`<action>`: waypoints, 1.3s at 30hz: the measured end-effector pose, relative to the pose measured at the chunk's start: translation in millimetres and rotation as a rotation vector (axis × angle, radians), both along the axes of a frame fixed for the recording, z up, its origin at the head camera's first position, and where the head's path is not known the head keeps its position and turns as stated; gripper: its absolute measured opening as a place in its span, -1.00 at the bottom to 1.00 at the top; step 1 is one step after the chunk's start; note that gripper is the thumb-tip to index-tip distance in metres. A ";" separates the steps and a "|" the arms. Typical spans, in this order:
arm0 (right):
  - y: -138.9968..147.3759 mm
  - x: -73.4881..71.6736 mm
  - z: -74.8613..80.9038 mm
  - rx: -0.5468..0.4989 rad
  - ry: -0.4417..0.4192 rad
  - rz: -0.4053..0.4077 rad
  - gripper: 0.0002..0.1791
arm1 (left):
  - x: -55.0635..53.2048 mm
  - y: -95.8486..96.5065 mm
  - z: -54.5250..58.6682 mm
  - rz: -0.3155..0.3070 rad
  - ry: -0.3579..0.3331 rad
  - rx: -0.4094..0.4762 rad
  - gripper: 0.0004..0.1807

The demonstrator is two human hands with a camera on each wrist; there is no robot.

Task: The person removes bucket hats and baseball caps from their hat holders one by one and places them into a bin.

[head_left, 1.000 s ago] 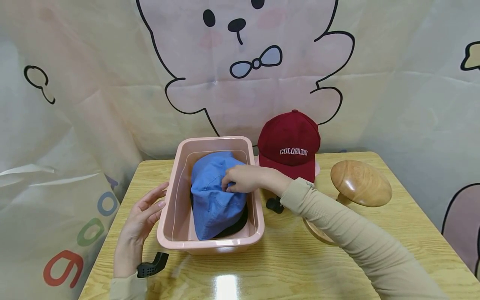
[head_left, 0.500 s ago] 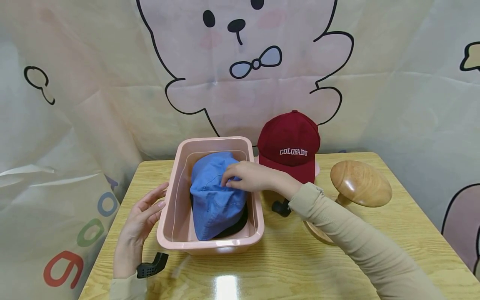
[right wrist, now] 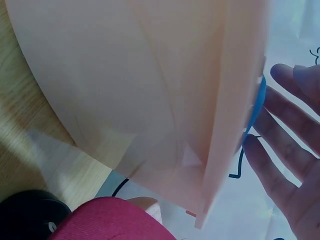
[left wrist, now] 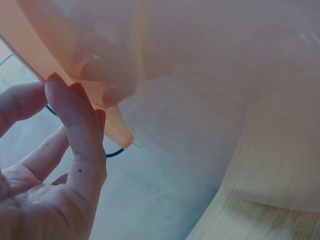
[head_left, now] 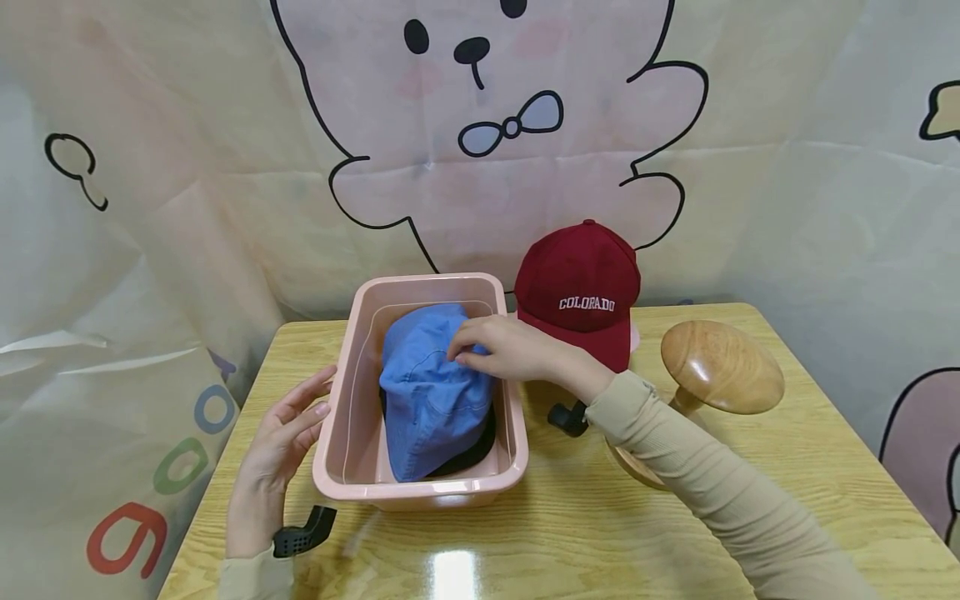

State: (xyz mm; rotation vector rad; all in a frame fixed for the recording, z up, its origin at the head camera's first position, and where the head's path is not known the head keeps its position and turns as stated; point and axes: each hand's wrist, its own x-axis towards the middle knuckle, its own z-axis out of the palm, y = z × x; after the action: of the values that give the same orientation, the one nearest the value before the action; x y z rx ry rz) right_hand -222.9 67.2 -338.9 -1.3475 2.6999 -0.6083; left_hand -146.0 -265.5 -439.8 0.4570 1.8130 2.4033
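- Head view: blue cap [head_left: 429,408] is lying inside the pink tub [head_left: 405,493], sitting on the table [head_left: 570,533].
- Left hand [head_left: 281,429] is resting its fingertips against the tub's 9 o'clock side, fingers relaxed, gripping nothing.
- Right hand [head_left: 506,346] is hanging at the blue cap's 2 o'clock, fingers loose, gripping nothing; can't tell if they're touching fabric.
- Red cap [head_left: 577,275] is sitting at the tub's 2 o'clock, wooden stand [head_left: 720,367] at 3.

Wood-grain table [head_left: 600,537] bearing 1 pink bin [head_left: 420,491], 1 wooden stand [head_left: 722,367].
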 end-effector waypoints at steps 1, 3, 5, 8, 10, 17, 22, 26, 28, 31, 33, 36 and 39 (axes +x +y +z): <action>0.9 0.3 0.3 -0.003 0.002 -0.004 -0.83 | 0.1 0.2 -0.1 -0.001 0.001 0.000 -0.50; 2.8 0.5 0.7 -0.015 0.000 -0.014 -0.83 | 0.2 0.5 -0.1 -0.001 0.001 -0.004 -0.50; 4.5 0.4 1.2 -0.029 -0.005 -0.020 -0.83 | 0.3 0.8 0.1 0.001 -0.001 -0.008 -0.50; 6.9 0.6 2.5 -0.050 -0.007 -0.029 -0.82 | 0.3 1.2 0.4 0.005 -0.003 -0.012 -0.50; 8.7 0.7 3.2 -0.062 -0.005 -0.035 -0.82 | 0.5 1.3 0.6 0.008 -0.005 -0.012 -0.51; 15.9 2.2 4.9 -0.117 0.013 -0.071 -0.83 | 1.0 2.0 0.5 0.005 -0.006 0.001 -0.50; 20.5 2.4 5.3 -0.152 0.028 -0.084 -0.84 | 0.8 2.6 0.2 0.005 -0.009 0.001 -0.50; 23.6 2.9 7.8 -0.181 0.041 -0.082 -0.84 | 0.7 2.8 -0.1 0.011 -0.014 -0.006 -0.51; 25.0 2.8 9.0 -0.191 0.045 -0.083 -0.83 | 0.8 2.8 -0.2 0.015 -0.014 -0.010 -0.51; 27.5 2.5 10.5 -0.209 0.045 -0.095 -0.83 | 1.0 2.7 -0.2 0.017 -0.011 -0.013 -0.51; 29.3 2.6 11.8 -0.223 0.049 -0.105 -0.83 | 1.0 2.8 0.0 0.013 -0.010 -0.009 -0.51; 31.7 2.4 13.5 -0.245 0.058 -0.120 -0.84 | 1.1 3.3 0.5 0.007 -0.008 0.001 -0.51; 33.8 1.7 14.4 -0.251 0.076 -0.138 -0.85 | 1.1 3.7 0.9 0.010 -0.009 0.001 -0.51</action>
State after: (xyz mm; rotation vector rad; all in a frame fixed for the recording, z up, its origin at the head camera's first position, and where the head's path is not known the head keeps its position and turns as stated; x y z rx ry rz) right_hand -221.2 101.0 -324.5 -1.2636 2.8738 -0.9566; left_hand -144.9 -261.8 -438.9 0.4376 1.8149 2.4088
